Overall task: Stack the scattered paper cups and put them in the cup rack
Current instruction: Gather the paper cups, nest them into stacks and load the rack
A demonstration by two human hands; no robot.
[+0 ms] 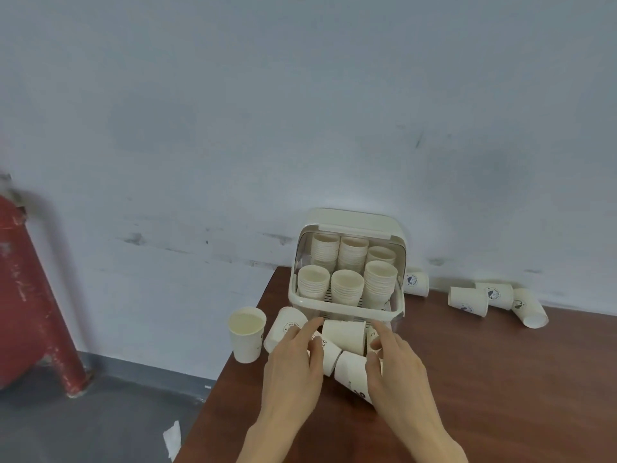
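One paper cup (pixel 247 332) stands upright at the table's (pixel 500 379) left corner, and just right of it the left hand (pixel 293 365) reaches with loosely spread fingers over a huddle of tipped cups (pixel 344 335) in front of the cup rack (pixel 347 272), which already holds six stacks. The right hand (pixel 397 362) comes in beside it, fingers relaxed, touching the cups without gripping any, while more fallen cups (pixel 467 300) lie by the wall, well apart. These look feather-light, thin-walled and easy to crush, so I'd pinch gently near the stiffer rolled rim.
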